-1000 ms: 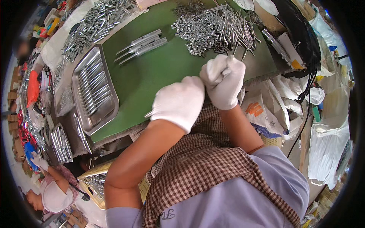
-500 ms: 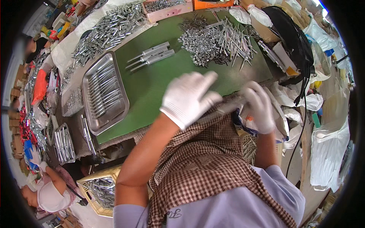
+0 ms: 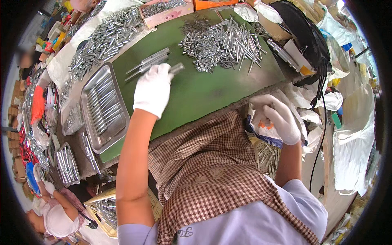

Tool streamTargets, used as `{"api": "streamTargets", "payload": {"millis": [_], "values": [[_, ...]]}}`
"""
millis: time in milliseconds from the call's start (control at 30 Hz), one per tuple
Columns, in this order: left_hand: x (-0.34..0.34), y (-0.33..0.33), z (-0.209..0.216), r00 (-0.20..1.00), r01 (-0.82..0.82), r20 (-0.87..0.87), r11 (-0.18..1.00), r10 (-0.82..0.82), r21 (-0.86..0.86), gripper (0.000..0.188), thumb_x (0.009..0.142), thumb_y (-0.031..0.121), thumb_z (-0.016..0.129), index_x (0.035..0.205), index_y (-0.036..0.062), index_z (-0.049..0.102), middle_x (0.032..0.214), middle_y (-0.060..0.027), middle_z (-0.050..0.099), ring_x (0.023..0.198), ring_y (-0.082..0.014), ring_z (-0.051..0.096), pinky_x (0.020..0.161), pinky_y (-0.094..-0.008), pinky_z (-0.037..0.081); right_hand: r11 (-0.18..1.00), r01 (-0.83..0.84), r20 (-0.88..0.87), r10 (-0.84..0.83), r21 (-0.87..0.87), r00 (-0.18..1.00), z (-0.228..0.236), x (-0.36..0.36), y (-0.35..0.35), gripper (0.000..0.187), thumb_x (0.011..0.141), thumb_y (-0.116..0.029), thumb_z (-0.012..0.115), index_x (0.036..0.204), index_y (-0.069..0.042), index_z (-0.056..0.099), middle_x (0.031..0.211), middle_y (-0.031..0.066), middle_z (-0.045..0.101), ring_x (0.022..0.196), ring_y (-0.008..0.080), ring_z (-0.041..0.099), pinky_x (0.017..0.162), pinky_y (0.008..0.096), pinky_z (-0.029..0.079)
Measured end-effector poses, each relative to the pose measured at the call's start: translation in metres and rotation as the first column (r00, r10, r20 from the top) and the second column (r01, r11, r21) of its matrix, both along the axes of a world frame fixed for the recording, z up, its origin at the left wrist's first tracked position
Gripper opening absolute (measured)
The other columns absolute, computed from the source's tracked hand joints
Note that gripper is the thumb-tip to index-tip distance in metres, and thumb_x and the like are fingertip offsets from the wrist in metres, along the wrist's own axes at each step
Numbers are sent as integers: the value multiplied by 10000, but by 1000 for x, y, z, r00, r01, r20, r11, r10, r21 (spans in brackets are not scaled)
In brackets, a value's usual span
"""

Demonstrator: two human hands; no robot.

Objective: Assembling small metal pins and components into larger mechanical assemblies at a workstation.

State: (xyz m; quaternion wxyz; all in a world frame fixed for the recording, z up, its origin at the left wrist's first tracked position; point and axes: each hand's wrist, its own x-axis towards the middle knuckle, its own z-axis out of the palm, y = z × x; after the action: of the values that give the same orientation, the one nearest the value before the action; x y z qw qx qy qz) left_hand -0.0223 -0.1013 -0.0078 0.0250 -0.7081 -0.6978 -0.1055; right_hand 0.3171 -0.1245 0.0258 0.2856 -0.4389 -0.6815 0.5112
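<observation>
My left hand (image 3: 153,90), in a white glove, is closed over a silver metal rod (image 3: 177,68) on the green work mat (image 3: 196,98). The rod's thick round end sticks out past my fingers; its other end is hidden under the glove. Two similar rods with thin shafts (image 3: 157,56) lie side by side just beyond that hand. My right hand (image 3: 279,119), also gloved, hovers off the mat's front edge at the right. Its fingers are bent and apart, and nothing shows in them.
A steel tray (image 3: 125,108) with a row of rods lies left on the mat. Piles of small metal parts (image 3: 200,49) and long pins (image 3: 241,38) are at the back. A black bag (image 3: 306,32) and cable stand right. A person (image 3: 61,218) works at far left.
My left hand has moved left from the mat's front edge onto the nearest of the three rods. My right hand stays near the same place, its blur gone.
</observation>
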Motion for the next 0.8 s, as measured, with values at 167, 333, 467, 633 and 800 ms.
{"api": "streamTargets", "payload": {"millis": [167, 333, 467, 633, 800], "values": [[60, -38, 35, 943, 333, 34, 941, -331, -60, 253, 874, 213, 609, 1082, 74, 571, 918, -118, 566, 875, -303, 609, 742, -405, 513, 961, 52, -340, -146, -270, 929, -6, -70, 3, 384, 1029, -221, 374, 1266, 43, 518, 819, 66, 627, 478, 21, 370, 425, 174, 261], [51, -58, 42, 924, 359, 140, 933, -356, 3, 356, 822, 243, 677, 1135, 85, 612, 905, -85, 596, 851, -268, 604, 736, -384, 500, 913, -58, -350, -96, -405, 932, -7, -81, 10, 345, 1013, -253, 462, 1209, 9, 572, 802, 21, 654, 506, 9, 380, 450, 172, 294], [47, -65, 38, 932, 293, 218, 956, -289, 13, 334, 804, 204, 700, 1129, 145, 647, 799, -63, 605, 763, -242, 601, 682, -359, 488, 982, 9, -125, -33, -190, 992, -16, -87, 12, 284, 968, -257, 546, 1004, 12, 629, 692, 27, 629, 522, 60, 470, 496, 230, 387], [48, -71, 29, 889, 260, 380, 965, -254, 38, 334, 799, 124, 681, 1122, 204, 658, 765, -51, 601, 644, -232, 587, 603, -340, 483, 999, 21, 1, -21, -45, 1000, -15, -90, 16, 289, 930, -253, 597, 817, 13, 599, 636, 73, 601, 564, 120, 557, 565, 295, 455], [52, -69, 25, 871, 230, 431, 971, -235, 64, 318, 810, 118, 663, 1112, 217, 658, 766, -52, 601, 643, -231, 599, 594, -337, 489, 999, -19, 60, 21, -31, 998, -16, -93, 20, 297, 928, -259, 594, 816, 16, 605, 629, 87, 602, 575, 136, 576, 572, 295, 456]]}}
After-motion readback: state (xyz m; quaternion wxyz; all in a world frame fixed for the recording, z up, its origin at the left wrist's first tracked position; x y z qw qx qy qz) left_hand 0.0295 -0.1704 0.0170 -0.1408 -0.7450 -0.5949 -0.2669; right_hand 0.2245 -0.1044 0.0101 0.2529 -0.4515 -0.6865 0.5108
